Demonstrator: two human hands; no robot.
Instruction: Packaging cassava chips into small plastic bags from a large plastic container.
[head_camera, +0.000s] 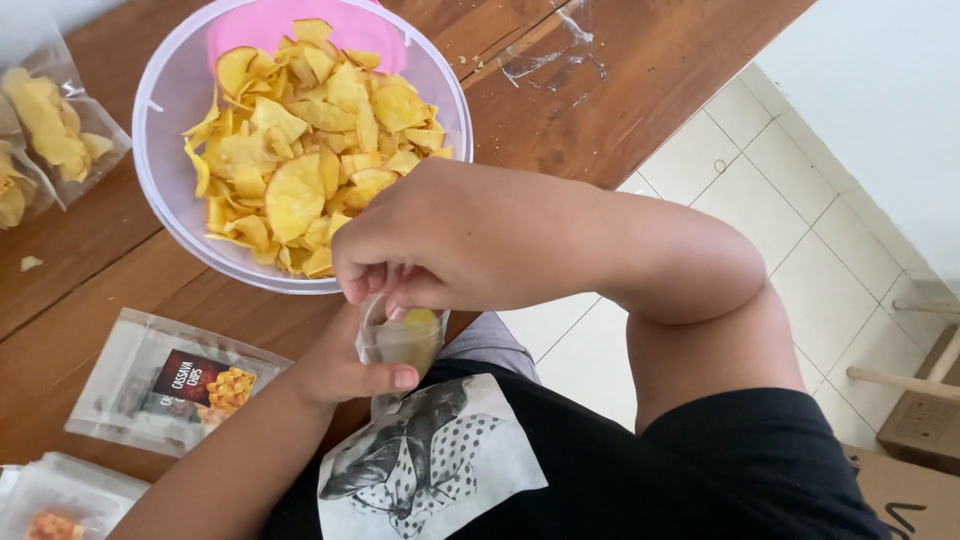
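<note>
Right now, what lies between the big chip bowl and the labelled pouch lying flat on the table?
Only bare wooden table lies between the bowl and the flat pouch, as the head view shows.

A small clear plastic pouch (400, 345) stands upright at the worktop (90, 300) edge, its mouth open at the top, with a yellow chip (420, 318) showing inside. The pouch sits just below a translucent bowl (165, 95) heaped with thin yellow chips (310, 140).
</note>
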